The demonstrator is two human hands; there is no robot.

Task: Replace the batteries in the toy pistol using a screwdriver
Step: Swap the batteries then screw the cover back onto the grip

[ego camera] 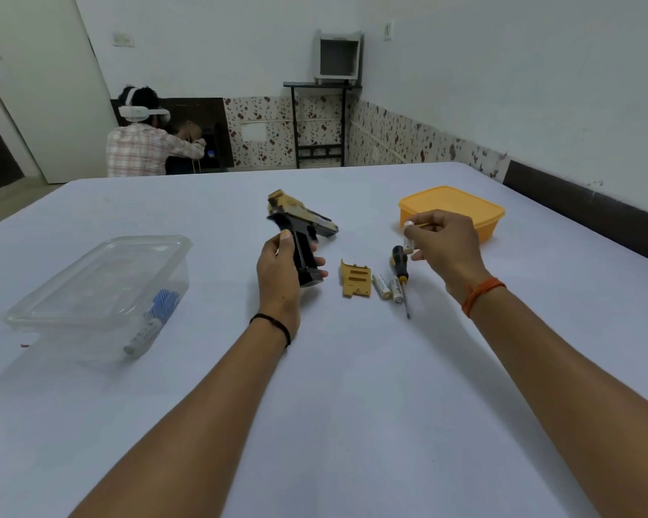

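My left hand (281,271) grips the black handle of the tan and black toy pistol (302,226), held above the table with its barrel pointing away. A white battery (408,237) stands upright, pinched between the fingers of my right hand (446,248). On the cloth between my hands lies the tan battery cover (355,280). Two white batteries (381,286) (398,289) lie side by side to its right. The screwdriver (401,271), with a black and yellow handle, lies beside them, tip toward me.
A lidded clear plastic box (98,293) holding small blue and white items stands at the left. A lidded orange box (451,209) sits at the right behind my right hand. White cloth covers the table (333,386). A person with a headset sits beyond the far edge.
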